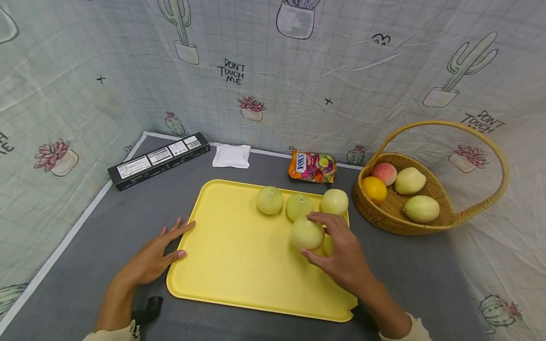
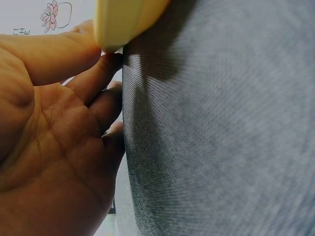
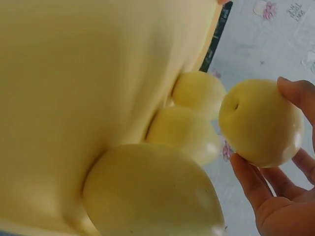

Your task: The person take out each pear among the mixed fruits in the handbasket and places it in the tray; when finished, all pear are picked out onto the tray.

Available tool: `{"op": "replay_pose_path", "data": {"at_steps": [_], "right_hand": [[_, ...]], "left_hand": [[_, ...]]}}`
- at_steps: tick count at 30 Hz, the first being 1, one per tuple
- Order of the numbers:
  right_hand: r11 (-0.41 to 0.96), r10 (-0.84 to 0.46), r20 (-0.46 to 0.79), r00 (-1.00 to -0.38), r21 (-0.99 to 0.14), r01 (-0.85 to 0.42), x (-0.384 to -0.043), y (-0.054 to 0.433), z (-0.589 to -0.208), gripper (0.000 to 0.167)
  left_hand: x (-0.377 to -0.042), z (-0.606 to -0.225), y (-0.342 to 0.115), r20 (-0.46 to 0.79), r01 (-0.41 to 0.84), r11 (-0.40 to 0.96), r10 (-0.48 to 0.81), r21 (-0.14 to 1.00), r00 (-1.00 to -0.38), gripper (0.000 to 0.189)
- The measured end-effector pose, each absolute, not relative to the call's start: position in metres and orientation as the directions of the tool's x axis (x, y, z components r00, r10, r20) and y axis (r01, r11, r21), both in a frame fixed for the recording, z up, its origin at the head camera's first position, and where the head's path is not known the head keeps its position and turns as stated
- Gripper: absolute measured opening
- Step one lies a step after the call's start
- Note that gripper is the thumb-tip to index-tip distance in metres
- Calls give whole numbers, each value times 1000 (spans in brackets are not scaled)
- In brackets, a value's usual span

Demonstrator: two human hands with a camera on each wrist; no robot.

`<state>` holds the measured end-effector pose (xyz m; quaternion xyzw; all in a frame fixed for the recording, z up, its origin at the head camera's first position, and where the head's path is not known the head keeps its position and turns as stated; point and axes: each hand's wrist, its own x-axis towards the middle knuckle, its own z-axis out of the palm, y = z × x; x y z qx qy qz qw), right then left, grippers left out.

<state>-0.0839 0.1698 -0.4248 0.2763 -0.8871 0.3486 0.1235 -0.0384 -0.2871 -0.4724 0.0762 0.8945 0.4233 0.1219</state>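
Note:
My right hand [image 1: 341, 253] holds a pale green apple [image 1: 308, 233] between thumb and fingers, above the right part of the yellow tray [image 1: 239, 265]. In the right wrist view the apple [image 3: 261, 123] shows its stem dimple. On the tray behind it sit two greenish round fruits [image 1: 270, 200] and another pale green fruit [image 1: 334, 202] in the back right corner. One more fruit [image 1: 328, 245] is mostly hidden by the right hand. At the tray's left edge, my left hand [image 1: 151, 258] touches the rim with thumb and forefinger, fingers fairly straight.
A wicker basket [image 1: 458, 219] with a tall handle stands right of the tray, holding several fruits. Behind the tray lie a candy bag [image 1: 313, 166], a white packet [image 1: 232, 156] and a long black box [image 1: 158, 161]. A patterned cloth [image 1: 281, 85] surrounds the grey table [image 1: 94, 246].

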Motion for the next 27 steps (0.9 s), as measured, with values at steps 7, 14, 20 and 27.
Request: {"op": "replay_pose_path", "data": {"at_steps": [7,14,20,27], "right_hand": [[644,-464,372,-804,-482,-594,-84,161,-436,79],[700,-510,335,-792,-373,-609,-83,155,-442,82],[739,-524,314,-791,-293,-606,-84,153,-443,77],[781,-496,276,-823,-273,-562,-86,152,-443,78]], "left_hand": [[-38,-472,-288,-152,37,626,245,779,-958,77],[-38,-472,-288,-151,37,629,243,776,-958,76],[-38,-470,-286,-173,17,641,233,768,-957,76],[-39,-469,-286,-176,14,637,235,771,-956,77]]}}
